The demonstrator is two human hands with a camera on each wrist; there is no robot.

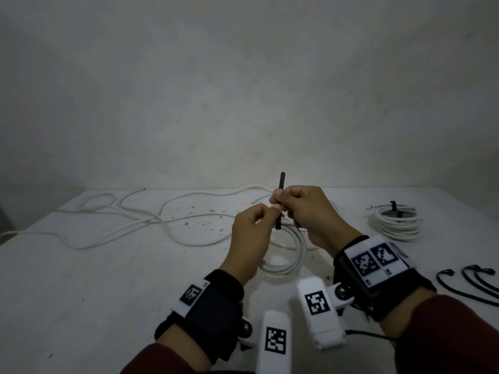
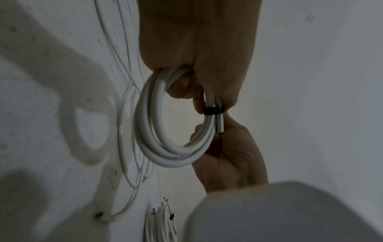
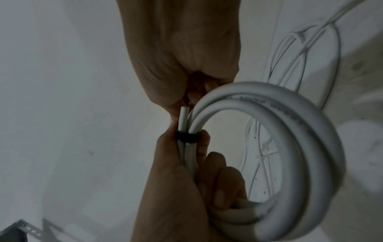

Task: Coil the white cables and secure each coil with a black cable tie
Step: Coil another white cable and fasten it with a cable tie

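Note:
A coil of white cable [image 1: 293,255] hangs above the middle of the table, held between both hands. A black cable tie [image 1: 280,184] is wrapped round the coil's strands [image 2: 213,111] and its tail stands straight up. My right hand [image 1: 279,197] curls its fingers round the coil [image 3: 290,131], with its thumb and forefinger at the tie's band [image 3: 187,136]. My left hand [image 1: 272,210] pinches the tie just below the right hand's fingertips. A cut cable end [image 2: 219,124] sticks out beside the band.
A tied white coil [image 1: 397,222] lies at the right of the table [image 1: 108,279]. Loose white cables [image 1: 135,220] sprawl across its left and back. Spare black ties [image 1: 469,284] lie near the right edge. A bare wall stands behind.

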